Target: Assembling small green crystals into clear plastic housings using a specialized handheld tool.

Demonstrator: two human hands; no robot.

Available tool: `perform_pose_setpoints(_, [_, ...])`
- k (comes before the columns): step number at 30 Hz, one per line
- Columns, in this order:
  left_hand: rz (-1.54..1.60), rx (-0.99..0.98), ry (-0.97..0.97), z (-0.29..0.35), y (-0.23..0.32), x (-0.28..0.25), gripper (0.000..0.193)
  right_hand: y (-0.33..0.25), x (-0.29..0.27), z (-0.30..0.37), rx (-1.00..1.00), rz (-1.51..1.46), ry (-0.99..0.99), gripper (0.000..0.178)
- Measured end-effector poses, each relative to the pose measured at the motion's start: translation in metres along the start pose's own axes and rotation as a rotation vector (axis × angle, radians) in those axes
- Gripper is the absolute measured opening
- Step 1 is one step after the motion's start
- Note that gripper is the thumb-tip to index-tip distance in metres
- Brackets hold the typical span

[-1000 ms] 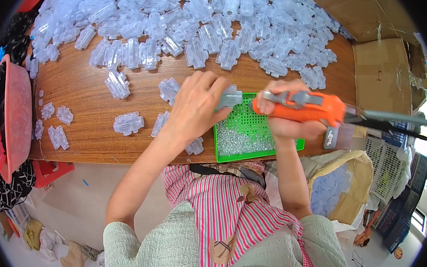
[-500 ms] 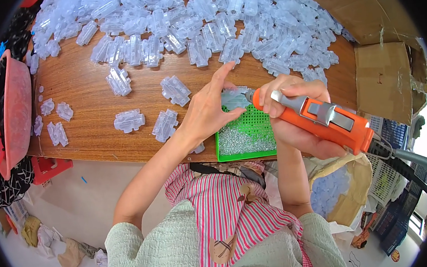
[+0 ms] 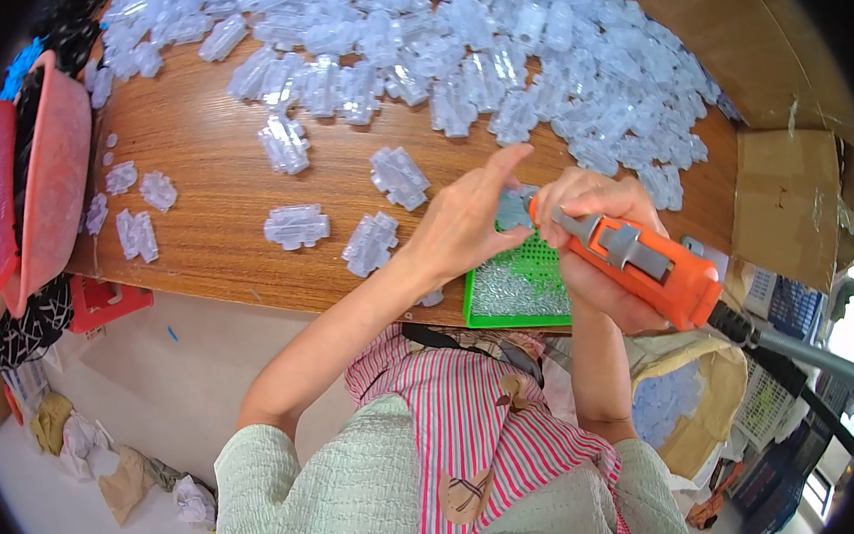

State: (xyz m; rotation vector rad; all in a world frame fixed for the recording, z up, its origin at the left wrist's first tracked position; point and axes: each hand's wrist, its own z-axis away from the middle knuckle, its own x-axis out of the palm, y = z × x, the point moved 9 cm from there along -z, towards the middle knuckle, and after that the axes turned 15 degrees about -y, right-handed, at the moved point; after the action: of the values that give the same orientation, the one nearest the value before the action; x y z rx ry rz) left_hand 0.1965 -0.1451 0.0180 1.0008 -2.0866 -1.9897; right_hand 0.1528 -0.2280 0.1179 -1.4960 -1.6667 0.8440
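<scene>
My right hand (image 3: 610, 195) is wrapped round an orange electric screwdriver (image 3: 688, 289) with a grey lever along its side. The tool's tip points left at a clear plastic piece (image 3: 514, 206), above the far part of a green tray (image 3: 517, 321). Thumb and fingers of my left hand (image 3: 459, 222) curve round this piece, which is partly hidden by the hands. Small silvery screws (image 3: 511, 292) lie in the near part of the tray; the rest of its surface is a grid of holes.
A large heap of clear plastic pieces (image 3: 573, 85) covers the far table, with several loose ones nearer. At left stands a pink basin (image 3: 57, 176); at right, a cardboard box (image 3: 787, 188). Below the table's right edge is an open sack (image 3: 723, 394) of pale pieces.
The whole view has shifted, so the table and hands appear farther right and lower. Both hands keep their holds, the screwdriver still at the plastic piece.
</scene>
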Motion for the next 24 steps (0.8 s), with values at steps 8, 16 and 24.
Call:
perform_pose_setpoints(8, [-0.186, 0.034, 0.034, 0.012, 0.024, -0.012, 0.065, -0.010, -0.010, -0.004, -0.153, -0.077, 0.000, 0.109])
perform_pose_setpoints(16, [-0.606, -0.439, 0.259, 0.076, 0.021, -0.113, 0.045, -0.049, -0.044, -0.001, -0.093, -0.117, 0.115, 0.098])
perform_pose_setpoints(24, [-0.764, -0.681, 0.504, 0.100, -0.032, -0.170, 0.061, -0.019, -0.049, 0.027, 0.053, 0.014, 0.308, 0.099])
